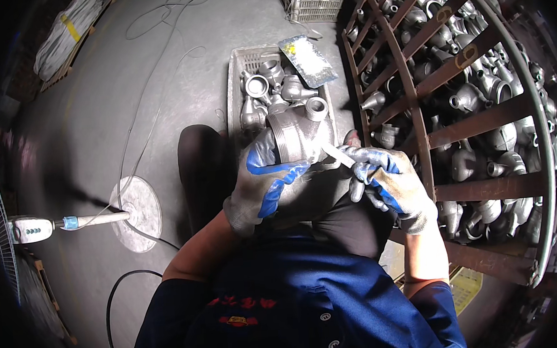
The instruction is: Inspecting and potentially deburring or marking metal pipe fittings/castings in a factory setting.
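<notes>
My left hand, in a grey and blue work glove, is closed on the near left side of a large grey metal pipe fitting. The fitting has a ribbed collar and a short round outlet pointing up. In my right hand, gloved alike, is a narrow, pale stick-shaped tool. Its tip meets the fitting's right side, where glare hides the exact contact. Beneath and beyond the fitting stands a plastic crate of smaller metal fittings. A flat, bright-surfaced board lies across its far right corner.
On the right, a rusty metal cage is packed with castings. Another crate stands at the far side. To the left are a standing fan's round base, its pole and loose cables on the floor.
</notes>
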